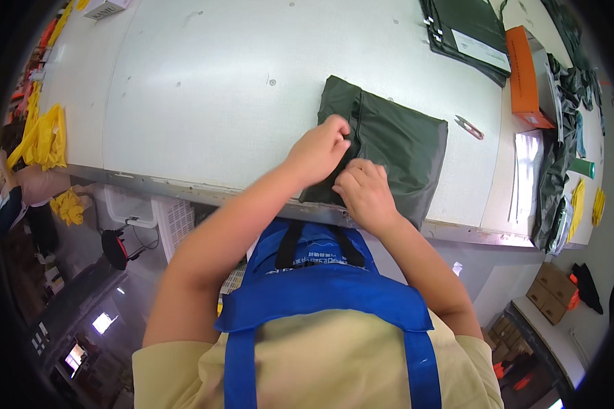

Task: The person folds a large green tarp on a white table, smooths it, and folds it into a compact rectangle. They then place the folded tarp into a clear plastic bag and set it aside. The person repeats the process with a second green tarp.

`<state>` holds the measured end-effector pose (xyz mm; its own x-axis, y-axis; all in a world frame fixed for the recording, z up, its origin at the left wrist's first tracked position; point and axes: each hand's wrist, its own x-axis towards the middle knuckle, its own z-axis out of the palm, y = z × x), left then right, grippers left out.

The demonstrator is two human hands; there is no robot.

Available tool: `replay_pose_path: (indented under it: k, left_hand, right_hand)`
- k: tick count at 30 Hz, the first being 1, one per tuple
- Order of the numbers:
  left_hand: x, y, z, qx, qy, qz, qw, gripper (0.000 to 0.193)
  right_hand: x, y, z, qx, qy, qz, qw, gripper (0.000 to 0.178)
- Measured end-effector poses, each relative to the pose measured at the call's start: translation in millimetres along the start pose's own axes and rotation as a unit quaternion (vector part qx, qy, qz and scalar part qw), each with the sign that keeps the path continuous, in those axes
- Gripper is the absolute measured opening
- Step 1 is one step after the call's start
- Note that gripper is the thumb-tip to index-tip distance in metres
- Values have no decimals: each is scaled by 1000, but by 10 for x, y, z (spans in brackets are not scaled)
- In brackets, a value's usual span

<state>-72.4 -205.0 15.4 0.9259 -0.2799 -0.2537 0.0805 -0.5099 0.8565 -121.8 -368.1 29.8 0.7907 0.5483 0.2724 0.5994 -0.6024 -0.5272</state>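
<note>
bright, even overhead light on the white table (205,88), soft shadows, fisheye bending and dark vignetted corners.

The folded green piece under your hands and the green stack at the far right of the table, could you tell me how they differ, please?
The folded green piece lies at the near table edge, with both the left hand and right hand on it; the green stack lies at the far edge, untouched. The stack carries a white paper; the piece carries none. Both are dark green.

- One folded dark green garment (389,146) on the white table (218,88).
- Two hands on it: left hand (318,151), right hand (366,192).
- One small thread snip (469,127).
- One orange box (525,75).
- One stack of bagged dark green garments (471,31).
- One green cylinder (582,168).
</note>
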Motion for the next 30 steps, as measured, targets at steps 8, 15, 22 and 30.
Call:
replay_pose_path:
  k: [8,15,22,30]
  left_hand:
    - [-901,-116,175,-253,135,-197,937,56]
    - [-920,-162,300,-432,121,-241,860,50]
    - [-967,-348,201,-112,171,-143,968,54]
    - [-909,8,126,199,235,93,947,21]
  right_hand:
    - [120,-165,-68,48,31,0,998,14]
    - [236,-109,-30,-43,42,22,998,14]
    - [263,-122,40,-3,6,65,998,12]
    - [158,-299,171,45,0,120,992,11]
